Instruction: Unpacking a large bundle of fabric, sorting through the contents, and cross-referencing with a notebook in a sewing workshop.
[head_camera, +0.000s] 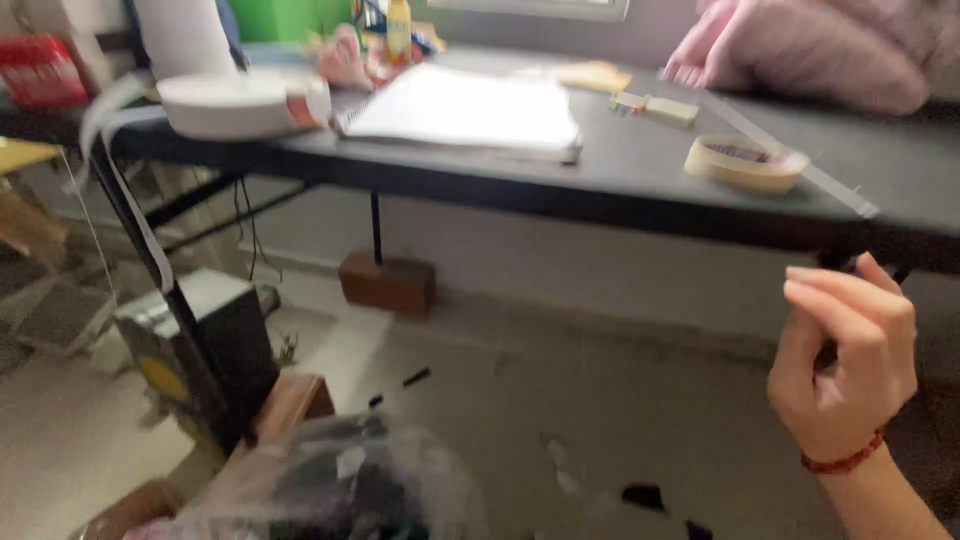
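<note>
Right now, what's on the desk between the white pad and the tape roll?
Head view: a small yellowish block lies between the pad and tape roll.

Open floor (600, 400) under the table (640, 175), passable save for 1 wooden block (387, 282) at the leg and scattered black scraps (645, 494). Lower left blocked by black box (200, 350) and plastic bag (340, 490). Tabletop crowded: notebook (465, 110), tape roll (745, 162), ruler (790, 150).

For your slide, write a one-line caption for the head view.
A right hand with a red wrist band curls below a dark table holding a tape roll and white notepad.
</note>
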